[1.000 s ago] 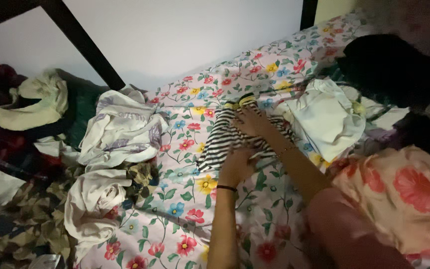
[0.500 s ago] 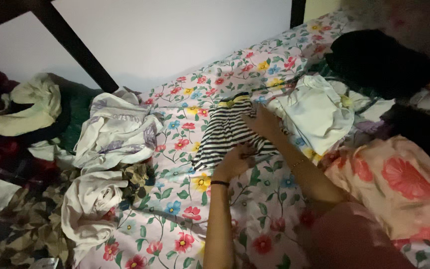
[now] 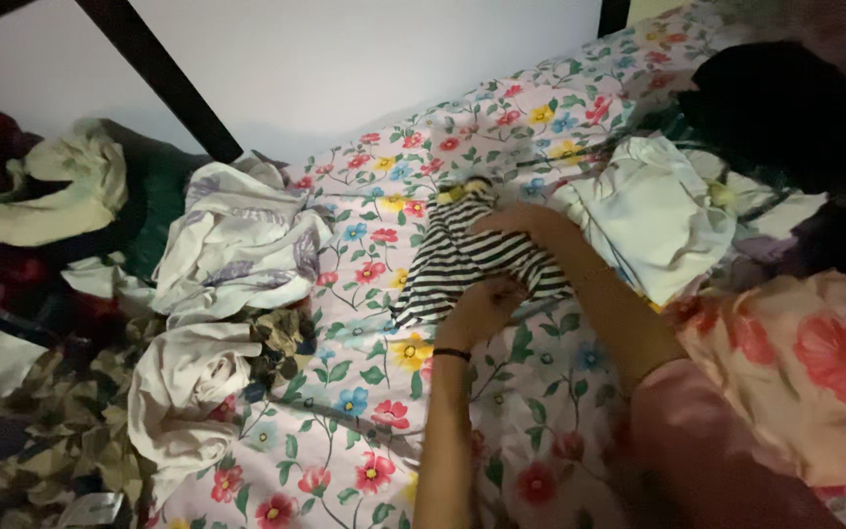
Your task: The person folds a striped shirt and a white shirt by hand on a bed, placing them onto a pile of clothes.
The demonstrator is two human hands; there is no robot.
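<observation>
A black-and-white striped garment (image 3: 447,260) with a yellow collar lies on a floral bedsheet (image 3: 364,402). My left hand (image 3: 482,309) grips its lower edge, a black band on the wrist. My right hand (image 3: 531,223) rests on the garment's right side, fingers curled over a fold of the striped cloth.
A pile of crumpled clothes (image 3: 232,245) in white, lilac print and camouflage lies to the left. A white garment (image 3: 653,211) sits to the right, dark clothing (image 3: 785,108) beyond it. A white wall (image 3: 345,69) and black bed-frame bar (image 3: 164,73) stand behind. A floral-clad knee (image 3: 805,372) is at lower right.
My right hand has slid up and over the striped garment, bunching it narrower. My left hand stays at the lower edge. The view shifted slightly.
</observation>
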